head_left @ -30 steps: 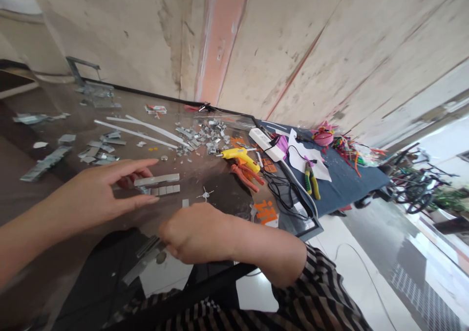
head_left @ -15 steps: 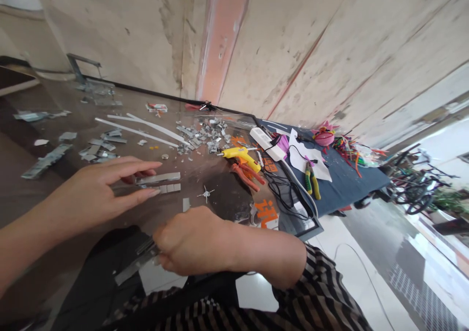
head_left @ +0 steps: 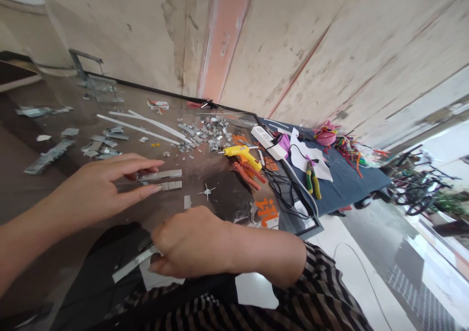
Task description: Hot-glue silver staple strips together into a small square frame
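Observation:
My left hand (head_left: 100,187) lies flat on the glass table (head_left: 205,213), fingers spread, its fingertips on a long mirror strip (head_left: 161,175) and beside a row of small mirror squares (head_left: 171,185). Nearer to me, my right hand (head_left: 192,243) is closed around another mirror strip (head_left: 132,265) that sticks out to the left over the table's near edge. One loose mirror square (head_left: 187,202) lies between the two hands.
Heaps of cut mirror pieces (head_left: 205,133) and white strips (head_left: 142,125) lie farther back. A yellow glue gun (head_left: 242,154), orange pliers (head_left: 249,172), green-handled pliers (head_left: 312,179), a power strip (head_left: 266,143) and cables sit right. A wall runs behind.
My right hand has drawn the mirror strip left and toward me along the near table edge. The left hand has stayed on its strip, barely shifting.

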`<state>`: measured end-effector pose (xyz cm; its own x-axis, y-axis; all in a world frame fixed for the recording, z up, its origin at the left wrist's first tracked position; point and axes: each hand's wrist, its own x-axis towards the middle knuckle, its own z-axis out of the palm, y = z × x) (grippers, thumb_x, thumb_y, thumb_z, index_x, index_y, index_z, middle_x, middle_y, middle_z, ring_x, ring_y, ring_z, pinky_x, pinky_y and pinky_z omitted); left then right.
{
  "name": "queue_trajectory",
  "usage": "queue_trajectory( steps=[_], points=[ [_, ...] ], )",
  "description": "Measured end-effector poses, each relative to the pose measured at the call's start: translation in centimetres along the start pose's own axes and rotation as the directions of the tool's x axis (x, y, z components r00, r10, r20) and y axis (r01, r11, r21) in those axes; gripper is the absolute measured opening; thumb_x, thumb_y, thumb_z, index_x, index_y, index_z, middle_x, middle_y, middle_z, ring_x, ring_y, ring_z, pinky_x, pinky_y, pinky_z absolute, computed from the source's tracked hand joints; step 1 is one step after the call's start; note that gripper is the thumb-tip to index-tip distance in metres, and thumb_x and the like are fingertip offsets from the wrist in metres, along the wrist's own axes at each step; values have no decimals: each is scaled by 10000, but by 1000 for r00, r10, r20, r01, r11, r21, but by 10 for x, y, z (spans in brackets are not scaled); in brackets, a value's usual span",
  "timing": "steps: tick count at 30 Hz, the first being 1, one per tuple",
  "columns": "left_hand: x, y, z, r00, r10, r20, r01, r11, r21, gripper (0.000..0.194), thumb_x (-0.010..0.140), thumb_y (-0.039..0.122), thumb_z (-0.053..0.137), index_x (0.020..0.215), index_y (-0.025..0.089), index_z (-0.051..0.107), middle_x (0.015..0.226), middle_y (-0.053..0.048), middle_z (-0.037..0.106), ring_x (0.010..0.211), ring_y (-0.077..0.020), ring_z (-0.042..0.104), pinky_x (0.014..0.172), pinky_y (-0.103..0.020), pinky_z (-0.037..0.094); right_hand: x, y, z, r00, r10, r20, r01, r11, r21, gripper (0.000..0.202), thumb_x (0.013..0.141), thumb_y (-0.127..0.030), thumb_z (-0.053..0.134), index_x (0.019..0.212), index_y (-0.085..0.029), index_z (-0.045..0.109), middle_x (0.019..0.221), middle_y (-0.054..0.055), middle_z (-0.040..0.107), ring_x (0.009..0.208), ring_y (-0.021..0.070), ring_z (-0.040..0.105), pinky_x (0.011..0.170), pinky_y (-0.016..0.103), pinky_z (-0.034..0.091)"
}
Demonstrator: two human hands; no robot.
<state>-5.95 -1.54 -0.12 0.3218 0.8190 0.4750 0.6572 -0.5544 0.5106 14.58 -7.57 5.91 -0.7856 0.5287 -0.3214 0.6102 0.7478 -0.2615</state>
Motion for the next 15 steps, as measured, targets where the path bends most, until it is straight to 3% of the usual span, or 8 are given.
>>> queue_trajectory(
  steps=[4,13,15],
  points=[
    [1,0,2,1000,5,-16,-5,1000,0,471,800,627,554,1144,328,672,1045,12,732,786,-176,675,751,-295,545,1,-6,8,999,-19,-37,19,1000,-12,211,884,-241,500,880,-145,688,900,107,744,805,286,723,544,350,541],
    [4,4,-1,1000,8,-19,-8,1000,-1,512,788,672,535,1112,309,692,1040,-9,741,830,-189,687,751,-284,557,-1,-3,-1,997,56,-55,-56,998,-1,169,839,-189,524,928,-128,654,959,137,737,857,285,722,583,352,557],
    [3,5,-2,1000,-3,-8,2,1000,-8,499,793,650,546,1116,297,689,1046,-15,741,823,-187,682,764,-289,555,-2,-1,-1,998,23,-50,-24,1000,-14,166,825,-169,535,935,-115,648,959,146,732,848,276,718,582,342,553]
  ],
)
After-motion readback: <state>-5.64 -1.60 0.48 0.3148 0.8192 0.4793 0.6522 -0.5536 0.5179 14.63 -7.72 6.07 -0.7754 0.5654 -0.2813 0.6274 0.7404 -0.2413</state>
